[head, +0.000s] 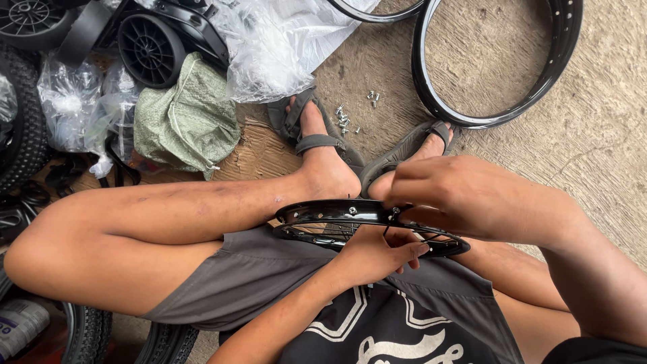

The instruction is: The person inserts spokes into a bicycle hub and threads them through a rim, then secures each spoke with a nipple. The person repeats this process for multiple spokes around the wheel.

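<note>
A small black wheel rim (317, 213) with thin spokes rests on my lap, seen nearly edge on. My left hand (374, 255) grips it from below, fingers curled through the spokes. Over the rim's top edge my right hand (458, 195) is bent, its fingertips pinched on a small silver part at the rim, too small to identify. My bare legs and sandalled feet (323, 145) lie beyond the rim.
A large black rim (485, 121) lies on the concrete ahead, with loose silver nipples (347, 120) scattered near my foot. Clear plastic bags (283, 47), a green woven sack (185, 114), black plastic wheels (151, 47) and tyres (20, 128) crowd the left.
</note>
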